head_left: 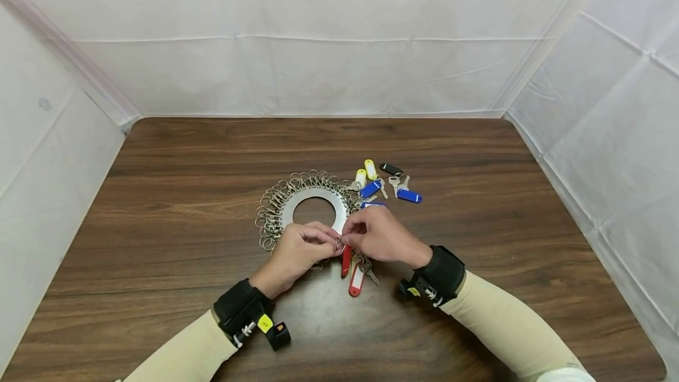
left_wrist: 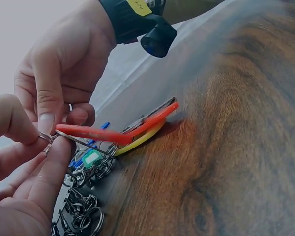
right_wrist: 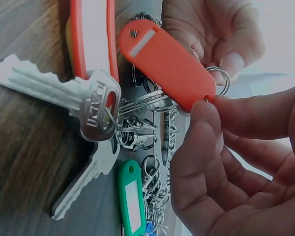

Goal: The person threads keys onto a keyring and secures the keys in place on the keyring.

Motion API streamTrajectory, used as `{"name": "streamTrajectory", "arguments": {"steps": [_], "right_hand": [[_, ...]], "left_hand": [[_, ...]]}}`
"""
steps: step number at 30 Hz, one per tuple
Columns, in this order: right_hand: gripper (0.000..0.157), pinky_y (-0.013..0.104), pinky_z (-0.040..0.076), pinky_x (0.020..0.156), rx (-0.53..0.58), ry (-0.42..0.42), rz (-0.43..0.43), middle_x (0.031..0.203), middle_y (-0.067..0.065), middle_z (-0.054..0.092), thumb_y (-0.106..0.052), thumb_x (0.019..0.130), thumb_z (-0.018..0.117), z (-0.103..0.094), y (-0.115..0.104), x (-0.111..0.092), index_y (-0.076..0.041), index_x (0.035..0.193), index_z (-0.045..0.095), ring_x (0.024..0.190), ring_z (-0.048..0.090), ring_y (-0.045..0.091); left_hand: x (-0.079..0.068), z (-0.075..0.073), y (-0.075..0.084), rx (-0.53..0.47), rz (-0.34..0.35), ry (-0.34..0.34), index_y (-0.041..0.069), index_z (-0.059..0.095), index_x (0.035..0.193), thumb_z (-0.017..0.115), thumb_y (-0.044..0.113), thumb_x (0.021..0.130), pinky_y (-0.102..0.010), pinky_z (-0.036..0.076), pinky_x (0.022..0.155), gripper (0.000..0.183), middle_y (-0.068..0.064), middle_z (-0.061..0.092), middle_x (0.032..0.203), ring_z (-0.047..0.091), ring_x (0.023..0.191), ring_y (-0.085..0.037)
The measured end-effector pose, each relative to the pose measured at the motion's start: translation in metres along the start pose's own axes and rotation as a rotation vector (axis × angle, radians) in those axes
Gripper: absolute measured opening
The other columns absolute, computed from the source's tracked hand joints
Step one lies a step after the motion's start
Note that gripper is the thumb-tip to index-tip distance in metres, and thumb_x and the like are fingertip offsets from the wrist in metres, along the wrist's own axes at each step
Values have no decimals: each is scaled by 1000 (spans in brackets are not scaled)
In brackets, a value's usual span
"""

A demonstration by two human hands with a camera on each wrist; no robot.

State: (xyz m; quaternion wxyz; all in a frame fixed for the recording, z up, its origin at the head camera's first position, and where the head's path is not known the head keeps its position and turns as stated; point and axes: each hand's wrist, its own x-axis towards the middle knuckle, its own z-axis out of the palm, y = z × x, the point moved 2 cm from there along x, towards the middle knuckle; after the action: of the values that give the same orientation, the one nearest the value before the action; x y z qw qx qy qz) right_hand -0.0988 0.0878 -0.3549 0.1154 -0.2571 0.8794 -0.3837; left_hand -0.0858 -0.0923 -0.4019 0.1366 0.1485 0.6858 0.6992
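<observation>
Head view is showing, nearest to the person, a labelled red tag (head_left: 356,282), its long axis running from the hands' side towards the person. Metal keys (head_left: 371,272) are lying just beside it, on the right.

A little farther, the held red tag (head_left: 346,262) is pointing its free end also towards the person, its long axis being almost parallel to the first. Right wrist view is showing this held tag slanting, with one end at the fingertips and the free end standing well out from them.

The right hand (head_left: 386,236) is keeping a narrow grip, pinching the tag's end near its small hole between thumb and index finger. The left hand (head_left: 303,247) is pinching a small metal ring (right_wrist: 223,82) just beside that end; whether the ring is passing through the hole, I cannot tell.

Under and behind the hands, a round metal plate (head_left: 287,211) is lying with many clips (head_left: 273,205) around its rim. Farther, blue tags (head_left: 409,196), yellow tags (head_left: 370,169) and a black tag (head_left: 391,169) are resting on the wooden table (head_left: 159,276), and white cloth (head_left: 318,75) is hanging behind.
</observation>
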Motion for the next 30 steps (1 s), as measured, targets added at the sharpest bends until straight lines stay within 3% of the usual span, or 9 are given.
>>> {"name": "streamTrajectory", "arguments": {"steps": [5, 11, 18, 22, 25, 30], "right_hand": [[13, 23, 42, 49, -12, 15, 35, 60, -4, 62, -7, 85, 70, -1, -2, 3, -15, 75, 70, 53, 54, 5], [12, 24, 46, 50, -20, 51, 33, 61, -9, 61, -7, 84, 70, -1, -4, 6, -16, 76, 69, 54, 55, 4], [13, 25, 50, 49, 112, 18, 25, 64, -1, 64, 1, 88, 63, -1, -6, 6, -9, 82, 69, 55, 62, 13], [14, 26, 51, 50, 167, 1, 39, 66, 3, 64, 4, 89, 59, -1, -7, 6, -6, 84, 68, 58, 63, 19], [12, 32, 55, 53, 234, -9, 68, 67, 6, 64, 5, 89, 59, -2, -7, 5, -3, 85, 68, 59, 64, 23], [8, 52, 55, 62, 361, -21, 131, 71, 18, 63, 8, 90, 57, -8, -21, 2, 7, 88, 65, 64, 63, 38]], "left_hand": [[0, -1, 5, 44, 11, 5, 1, 74, 76, 71, -4, 76, -19, 52, 63, 6, -13, 66, 95, 60, 92, -25], [1, -2, 12, 187, 58, 13, 10, 74, 67, 69, -3, 72, -19, 48, 63, 15, -6, 63, 99, 57, 94, -20], [1, -1, 18, 217, 32, -22, 6, 74, 69, 69, -4, 69, -20, 50, 60, 11, -5, 61, 99, 57, 91, -18], [1, 0, 19, 231, 23, -23, 6, 74, 69, 70, -6, 69, -22, 49, 68, 12, -7, 63, 99, 57, 93, -19], [0, 0, 21, 230, 26, -26, 4, 74, 70, 70, -8, 69, -24, 47, 72, 12, -10, 63, 99, 57, 95, -23], [-6, 5, 49, 225, 25, -37, -4, 71, 70, 66, -12, 70, -21, 46, 70, 10, -22, 62, 99, 57, 95, -32]]}}
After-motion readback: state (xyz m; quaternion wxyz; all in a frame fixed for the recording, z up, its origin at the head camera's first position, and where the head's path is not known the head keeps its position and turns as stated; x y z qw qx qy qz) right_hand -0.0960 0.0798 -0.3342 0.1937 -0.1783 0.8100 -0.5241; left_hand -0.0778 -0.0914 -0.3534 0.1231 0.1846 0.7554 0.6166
